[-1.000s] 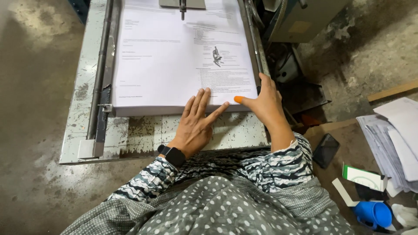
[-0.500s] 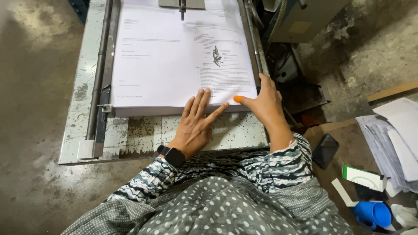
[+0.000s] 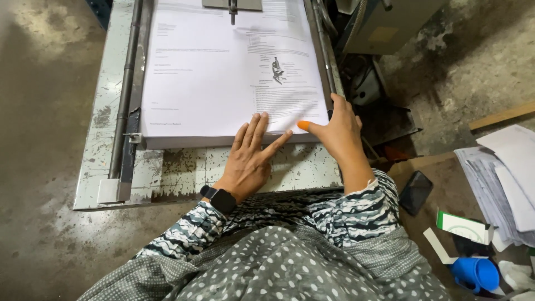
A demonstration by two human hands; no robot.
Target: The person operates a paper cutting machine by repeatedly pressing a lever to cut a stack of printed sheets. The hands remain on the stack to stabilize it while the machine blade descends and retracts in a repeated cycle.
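both hands (image 3: 290, 147) on paper stack (image 3: 223, 83)

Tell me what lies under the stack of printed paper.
The stack of printed paper sits on a worn metal table. The left hand and right hand press its near edge. The table surface beneath is hidden.

A small rectangular box (image 3: 464, 227), white with green edging and a green mark on its face, is seen lying flat at the lower right, just below the loose pile of papers (image 3: 501, 178). A flat dark rectangular device with a blank black screen (image 3: 416, 192) is found to the left of the box and slightly above it. A smartwatch with a dark, unlit square screen (image 3: 222, 199) is worn on a wrist well to the left of the box.
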